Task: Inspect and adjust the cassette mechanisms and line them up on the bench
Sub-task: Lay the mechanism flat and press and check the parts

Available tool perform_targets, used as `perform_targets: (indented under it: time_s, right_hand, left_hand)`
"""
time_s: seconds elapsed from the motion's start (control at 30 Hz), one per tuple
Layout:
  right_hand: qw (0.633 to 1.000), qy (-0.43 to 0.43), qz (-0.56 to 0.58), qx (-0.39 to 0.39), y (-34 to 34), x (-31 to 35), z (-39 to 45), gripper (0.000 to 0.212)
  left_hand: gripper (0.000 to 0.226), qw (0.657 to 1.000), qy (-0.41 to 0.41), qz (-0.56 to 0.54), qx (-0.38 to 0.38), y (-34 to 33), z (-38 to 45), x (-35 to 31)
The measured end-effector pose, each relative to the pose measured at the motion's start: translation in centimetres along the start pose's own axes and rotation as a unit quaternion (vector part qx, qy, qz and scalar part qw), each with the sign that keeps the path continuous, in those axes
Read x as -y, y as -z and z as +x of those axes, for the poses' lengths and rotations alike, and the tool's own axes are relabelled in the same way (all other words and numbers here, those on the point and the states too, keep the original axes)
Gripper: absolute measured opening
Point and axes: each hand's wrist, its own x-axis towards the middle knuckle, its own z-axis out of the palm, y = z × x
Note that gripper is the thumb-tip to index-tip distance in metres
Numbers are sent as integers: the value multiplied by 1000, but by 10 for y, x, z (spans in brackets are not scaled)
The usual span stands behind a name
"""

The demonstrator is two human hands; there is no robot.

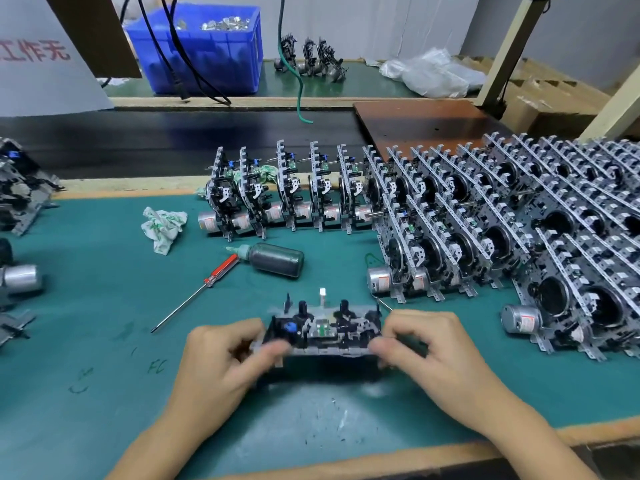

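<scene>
both hands, left hand (221, 358) and right hand (426, 348), pinch the cassette mechanism (323, 329) ends near bench (104, 393) front edge; looks light, rigid, fiddly; hold frame edges, avoid levers.

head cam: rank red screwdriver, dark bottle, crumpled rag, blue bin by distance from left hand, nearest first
From the left hand:
1. Red screwdriver, lying just beyond the hand, to its left.
2. Dark bottle, on its side, farther back and to the right.
3. Crumpled rag, back left on the mat.
4. Blue bin, on the far bench.

Teal bench mat (104, 393), blue bin (207, 57), red-handled screwdriver (221, 270), green-printed white rag (162, 226).
</scene>
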Motion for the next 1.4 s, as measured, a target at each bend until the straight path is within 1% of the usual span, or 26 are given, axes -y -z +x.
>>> perform_targets:
  time_s: [0.07,0.13,0.2,0.27,0.3,0.4,0.47,0.53,0.57,0.6,0.67,0.7,0.77,0.87,0.93,0.97,1.0,1.07,1.1,1.13,1.23,1.4]
  right_hand:
    - [997,-48,57,-17,-1,6,1,55]
    - [993,-90,75,-14,-5,11,4,60]
    - [992,-102,72,-6,-8,14,4,62]
    - [994,-96,58,-2,-11,16,0,63]
    - [996,-84,34,0,-13,17,-2,64]
    - [993,-25,-111,-28,-12,19,-8,59]
    - [986,-8,-166,-30,-8,21,-7,51]
    - [986,-10,-167,17,-9,22,-7,53]
    - [989,-14,-146,26,-11,20,-8,55]
    - [993,-18,-113,19,-12,19,-9,54]
    - [998,-3,-64,-15,-16,18,-9,46]
    - [998,11,-64,-24,-17,18,-8,42]
    - [996,32,-81,-31,-21,19,-7,36]
    - [994,41,-81,-66,-27,21,-6,32]
    - [994,37,-67,-83,-31,20,-7,32]
    - [994,31,-58,-87,-32,20,-8,32]
    - [994,26,-50,-89,-32,19,-8,33]
    - [994,29,-47,-95,-30,18,-9,32]
    - [993,32,-50,-98,-30,17,-9,31]
    - [993,32,-51,-101,-29,17,-9,30]
    - [992,26,-53,-109,-29,18,-9,27]
    - [981,24,-87,-173,-36,20,-5,24]
  left_hand:
    - [65,998,27,-45,-21,-2,5,-1]
    - [66,997,54,-56,-27,-4,10,-3]
    - [65,995,73,-70,-25,-5,13,-3]
    - [60,994,72,-74,-24,-4,14,-1]
    - [58,995,69,-76,-21,-4,14,0]
    - [56,994,67,-86,-10,-2,10,2]
    - [58,993,79,-92,-13,-3,5,4]
    - [63,990,93,-98,-29,-4,-4,4]
    - [62,989,101,-102,-42,-5,-9,2]
    - [54,987,105,-101,-63,-5,-13,1]
    - [30,989,91,-60,-104,-3,-16,-3]
    - [28,990,77,-36,-110,-1,-16,-5]
    - [38,992,51,5,-114,0,-14,-10]
    - [50,987,40,2,-156,-3,-13,-21]
    - [54,983,25,-4,-183,-6,-16,-25]
    - [52,983,9,7,-182,-9,-17,-27]
    - [48,984,-19,34,-172,-11,-20,-28]
    - [42,975,-109,126,-147,-19,-27,-28]
    - [45,964,-146,172,-141,-23,-30,-29]
    - [51,955,-162,206,-139,-26,-33,-30]
    - [59,944,-145,264,-133,-32,-36,-34]
    - [63,950,-93,282,-93,-46,-38,-40]
